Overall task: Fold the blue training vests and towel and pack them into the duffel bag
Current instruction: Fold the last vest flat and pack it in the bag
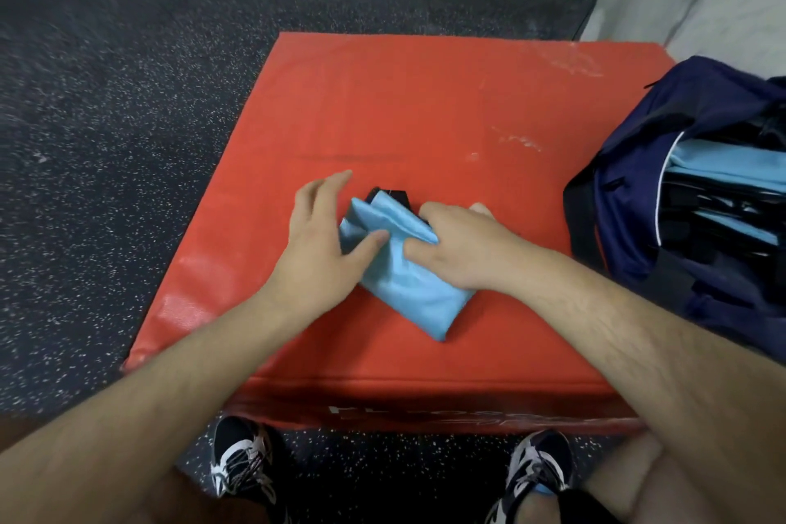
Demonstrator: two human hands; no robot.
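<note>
Near the middle of the red padded box (425, 98): a folded blue vest (408, 285), small and slanted, with black trim (393, 197) poking out at the far end. Flanked and touched by both hands. At its left edge, the left hand (319, 242), fingers straight and spread, relaxed, only the thumb tip touching the cloth. On its upper right part, the right hand (461, 245), knuckles up, thumb flat on the fabric, fingers bent over a raised fold. Seemingly pinching that fold, though with the fingertips hidden, some doubt. Near corner of the vest free of both hands, pointing toward the box's front edge. At the right end of the box, well apart from the vest, a navy duffel bag (629, 200), unzipped, with more light-blue cloth (723, 162) inside. Below, on the speckled floor (106, 140), two black-and-white shoes (242, 459).
</note>
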